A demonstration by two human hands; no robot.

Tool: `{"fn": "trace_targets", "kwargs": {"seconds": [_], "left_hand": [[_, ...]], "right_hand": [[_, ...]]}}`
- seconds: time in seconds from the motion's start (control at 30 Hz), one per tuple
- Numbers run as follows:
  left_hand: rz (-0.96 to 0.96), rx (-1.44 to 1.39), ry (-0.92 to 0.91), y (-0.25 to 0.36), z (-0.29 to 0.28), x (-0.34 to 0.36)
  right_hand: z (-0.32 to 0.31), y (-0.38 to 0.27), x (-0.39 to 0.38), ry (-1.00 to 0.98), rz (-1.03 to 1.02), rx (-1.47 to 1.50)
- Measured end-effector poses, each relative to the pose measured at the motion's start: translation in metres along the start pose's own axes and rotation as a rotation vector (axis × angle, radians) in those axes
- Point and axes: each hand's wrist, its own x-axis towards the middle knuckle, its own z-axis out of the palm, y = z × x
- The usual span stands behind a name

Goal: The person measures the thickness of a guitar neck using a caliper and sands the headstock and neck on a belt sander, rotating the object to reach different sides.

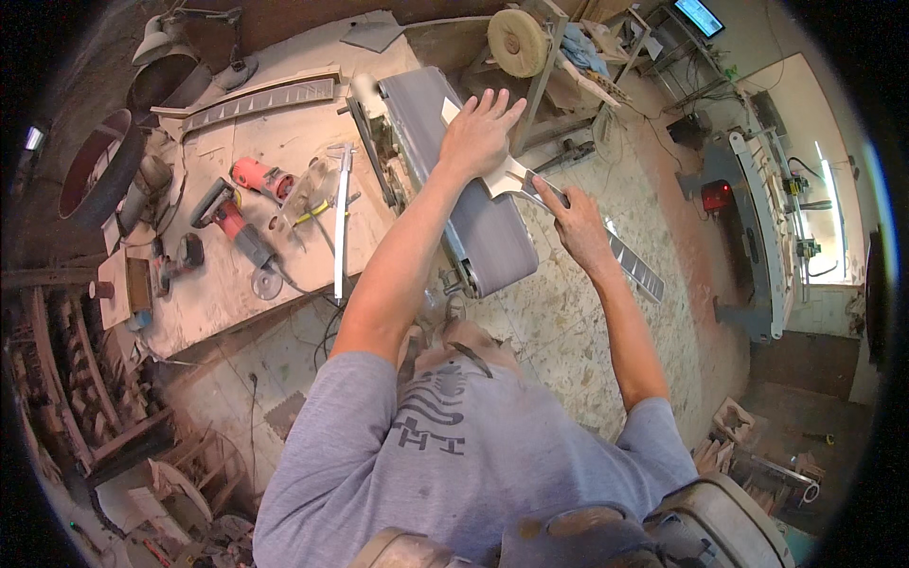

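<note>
A guitar neck (636, 268) with a dark fretboard and pale inlays slants across the middle. Its pale bare-wood headstock (506, 178) lies over the wide grey belt of a belt sander (492, 241). My left hand (476, 140) presses flat on the headstock, fingers stretched out and spread. Just right of the belt, my right hand (579, 225) is closed around the neck near the headstock; the fretboard runs on past it toward the lower right, over the floor. Part of the headstock is hidden under my left hand.
On the workbench (213, 317) at left lie red-and-black power tools (239, 227), a caliper (342, 218) and another inlaid fretboard (260, 102). A round buffing wheel (517, 44) stands beyond the sander. Wooden racks (80, 369) fill the lower left.
</note>
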Motion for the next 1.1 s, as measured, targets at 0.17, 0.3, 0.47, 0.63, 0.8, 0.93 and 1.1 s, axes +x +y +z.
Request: {"fn": "trace_targets", "kwargs": {"seconds": [0.17,0.3,0.47,0.63,0.8,0.93,1.1], "left_hand": [[-0.011,0.008,0.045,0.001,0.002,-0.002],[-0.039,-0.009,0.069,0.003,0.004,-0.004],[-0.055,0.011,0.049,0.004,0.002,-0.006],[-0.085,0.041,0.067,0.004,0.002,-0.009],[-0.128,0.072,0.077,0.003,0.002,-0.012],[-0.122,0.086,0.131,0.004,0.002,-0.014],[-0.172,0.048,0.057,0.01,-0.003,-0.011]], "right_hand": [[-0.007,0.002,0.003,-0.037,0.01,0.022],[-0.011,0.006,0.004,-0.008,-0.015,0.029],[-0.01,0.007,0.005,0.008,-0.032,0.025],[-0.007,0.012,0.006,0.016,-0.048,0.066],[-0.008,0.015,0.012,0.007,-0.058,0.109],[-0.008,0.017,0.014,0.006,-0.061,0.091],[-0.009,0.018,0.015,0.032,-0.051,0.114]]}}
